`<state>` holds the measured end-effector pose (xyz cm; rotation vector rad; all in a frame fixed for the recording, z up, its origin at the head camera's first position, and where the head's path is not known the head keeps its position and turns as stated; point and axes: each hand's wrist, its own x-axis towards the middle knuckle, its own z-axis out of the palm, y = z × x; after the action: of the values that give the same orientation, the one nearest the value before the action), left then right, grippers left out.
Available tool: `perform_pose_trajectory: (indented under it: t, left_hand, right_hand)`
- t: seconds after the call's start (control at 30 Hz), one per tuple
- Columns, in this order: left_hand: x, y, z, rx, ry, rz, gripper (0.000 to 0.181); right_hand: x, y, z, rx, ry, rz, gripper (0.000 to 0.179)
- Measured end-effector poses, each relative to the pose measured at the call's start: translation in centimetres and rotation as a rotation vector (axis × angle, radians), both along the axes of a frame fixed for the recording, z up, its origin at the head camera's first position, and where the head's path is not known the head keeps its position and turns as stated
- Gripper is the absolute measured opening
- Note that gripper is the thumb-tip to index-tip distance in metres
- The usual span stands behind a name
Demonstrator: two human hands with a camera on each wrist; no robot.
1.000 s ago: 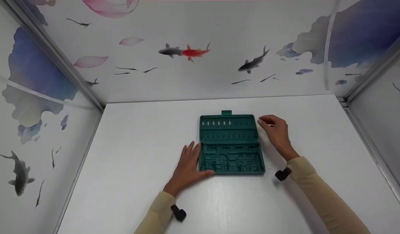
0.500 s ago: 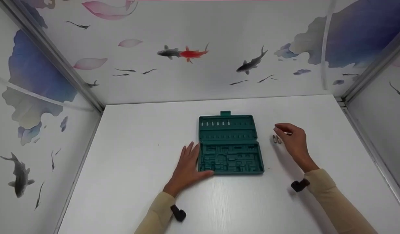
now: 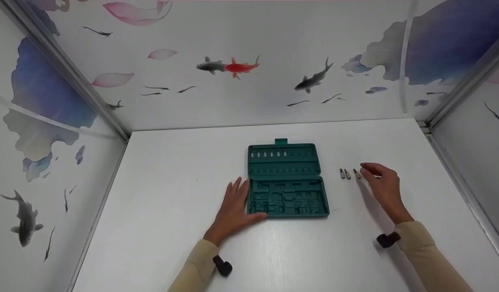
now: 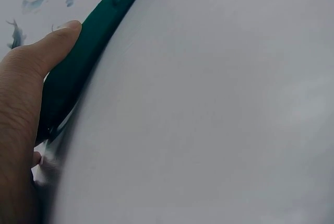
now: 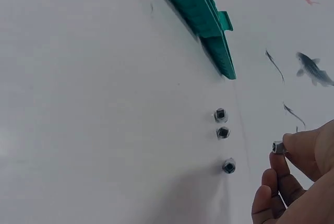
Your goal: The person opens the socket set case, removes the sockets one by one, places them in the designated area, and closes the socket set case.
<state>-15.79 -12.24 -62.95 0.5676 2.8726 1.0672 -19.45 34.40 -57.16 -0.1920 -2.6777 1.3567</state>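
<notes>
A green socket-set case (image 3: 285, 160) lies unfolded on the white table, its moulded compartments facing up. My left hand (image 3: 233, 207) rests at its near left corner, fingers straight along the left side and thumb on the front edge. The left wrist view shows that thumb (image 4: 62, 41) against the case wall. To the right, my right hand (image 3: 381, 184) pinches a small metal socket (image 5: 278, 147) between thumb and finger, above the table. Three similar sockets stand upright in a row beside that hand: one (image 3: 342, 173), a second (image 3: 347, 174) close by, and a third (image 3: 357, 173) nearest the fingers.
The white table (image 3: 172, 182) stretches out on both sides of the case. Panels printed with fish and petals (image 3: 163, 53) close in the back and sides. A latch tab (image 3: 281, 141) sticks out from the case's far edge. Several pale marks line the lid's upper row.
My right hand has moved from beside the lid to the right and nearer me, bringing the three standing sockets into sight. My left hand and the case have stayed put.
</notes>
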Motion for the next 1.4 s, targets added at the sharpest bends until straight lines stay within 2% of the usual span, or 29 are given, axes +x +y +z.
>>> perform_pose_trajectory:
  t: [0.3, 0.53, 1.13, 1.4]
  left_hand:
    - [-0.1, 0.0, 0.0, -0.013, -0.014, 0.001, 0.125]
    - [-0.2, -0.1, -0.1, -0.007, -0.012, -0.001, 0.125]
    - [-0.2, 0.0, -0.1, -0.001, 0.011, -0.017, 0.124]
    - [-0.1, 0.0, 0.1, -0.014, 0.006, -0.012, 0.123]
  right_hand:
    - [0.0, 1.5, -1.3, 0.045, -0.061, -0.066, 0.035]
    - [-0.3, 1.6, -1.9, 0.054, -0.091, -0.078, 0.036]
    - [-1.0, 0.9, -2.4, 0.067, -0.081, -0.094, 0.038]
    - [-1.1, 0.5, -2.7, 0.092, -0.026, -0.084, 0.032]
